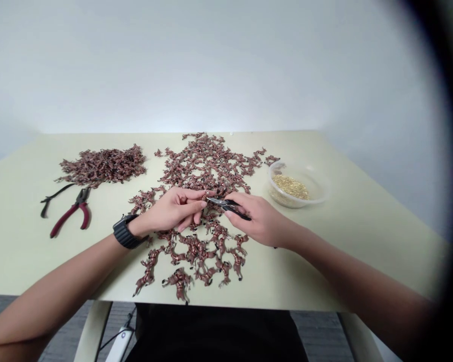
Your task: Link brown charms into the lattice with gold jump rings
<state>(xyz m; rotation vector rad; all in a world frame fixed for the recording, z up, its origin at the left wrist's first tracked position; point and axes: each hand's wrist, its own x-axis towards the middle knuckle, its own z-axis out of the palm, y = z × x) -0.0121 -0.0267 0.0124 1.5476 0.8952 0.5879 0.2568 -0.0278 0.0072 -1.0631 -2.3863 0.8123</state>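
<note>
My left hand (175, 208) is pinched shut over the middle of the table, fingertips together on something small that I cannot make out. A black watch (125, 231) sits on that wrist. My right hand (258, 218) grips small black-handled pliers (226, 205), whose tips point left and meet my left fingertips. Both hands hover above a wide spread of small brown horse-shaped figures (206, 168) that runs from the table's far edge to its near edge.
A separate heap of the same brown figures (103, 165) lies at the far left. Red-handled pliers (73, 211) and a black tool (53, 197) lie beside it. A clear plastic bowl (313, 178) holding tiny gold pieces stands to the right. The pale table (362, 226) ends just below my forearms.
</note>
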